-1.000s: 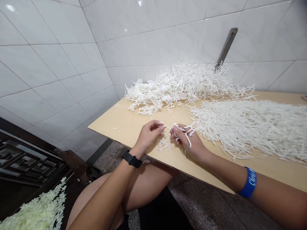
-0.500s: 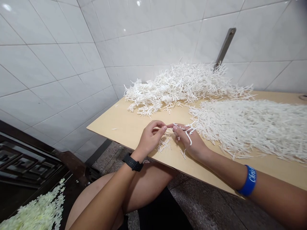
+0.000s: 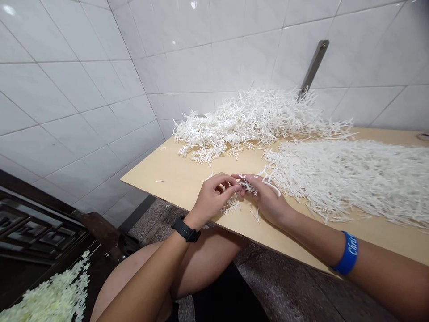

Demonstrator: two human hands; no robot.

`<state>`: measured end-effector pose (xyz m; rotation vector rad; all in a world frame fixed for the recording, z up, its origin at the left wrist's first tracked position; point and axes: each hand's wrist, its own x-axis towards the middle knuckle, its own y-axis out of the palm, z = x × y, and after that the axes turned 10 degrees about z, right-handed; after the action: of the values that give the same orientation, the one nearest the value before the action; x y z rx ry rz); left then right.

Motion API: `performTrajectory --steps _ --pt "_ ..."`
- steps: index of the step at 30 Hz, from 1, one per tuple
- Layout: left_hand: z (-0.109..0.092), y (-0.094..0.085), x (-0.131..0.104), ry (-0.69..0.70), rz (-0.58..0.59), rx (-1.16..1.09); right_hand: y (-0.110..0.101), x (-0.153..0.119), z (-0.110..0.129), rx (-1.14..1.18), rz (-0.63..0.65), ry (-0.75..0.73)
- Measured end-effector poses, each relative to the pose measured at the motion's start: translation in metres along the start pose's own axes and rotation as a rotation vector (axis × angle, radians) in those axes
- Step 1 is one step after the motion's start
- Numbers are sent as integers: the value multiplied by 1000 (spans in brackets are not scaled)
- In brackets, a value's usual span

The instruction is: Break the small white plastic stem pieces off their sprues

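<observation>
My right hand (image 3: 272,203) is closed around a thin white branched plastic piece (image 3: 275,189), whose forked arms stick out above the thumb. Small white bits (image 3: 248,185) also show between its fingers. Thumb and fingertips of my left hand (image 3: 214,197) pinch together right at the right hand's fingertips; what lies between them is too small to make out. Under the hands, loose white slivers (image 3: 231,206) lie near the table's front edge, and a few more slivers (image 3: 255,216) rest beside the right wrist.
A heap of white branched pieces (image 3: 261,116) stands against the tiled wall (image 3: 248,58). To the right spreads a flat pile of short white sticks (image 3: 362,176) on the wooden table (image 3: 150,172). Pale flower-shaped pieces (image 3: 56,290) are at lower left. A metal bracket (image 3: 313,67) is fixed to the wall.
The branched piece has shifted slightly right and turned in my right hand. My left fingertips have moved right and down, closer to the right hand. A loose sliver now shows behind my left hand.
</observation>
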<state>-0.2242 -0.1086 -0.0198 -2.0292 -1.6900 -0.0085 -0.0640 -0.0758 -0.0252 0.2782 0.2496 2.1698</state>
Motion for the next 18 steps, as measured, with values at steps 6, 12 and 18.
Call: performTrajectory --steps 6,12,18 --pt "0 0 -2 28 -10 103 -4 2 -5 8 28 -46" --pt "1 2 -4 205 48 369 -1 1 -4 25 89 -43" --pt "2 3 -6 319 29 433 -1 -2 -1 -24 97 63"
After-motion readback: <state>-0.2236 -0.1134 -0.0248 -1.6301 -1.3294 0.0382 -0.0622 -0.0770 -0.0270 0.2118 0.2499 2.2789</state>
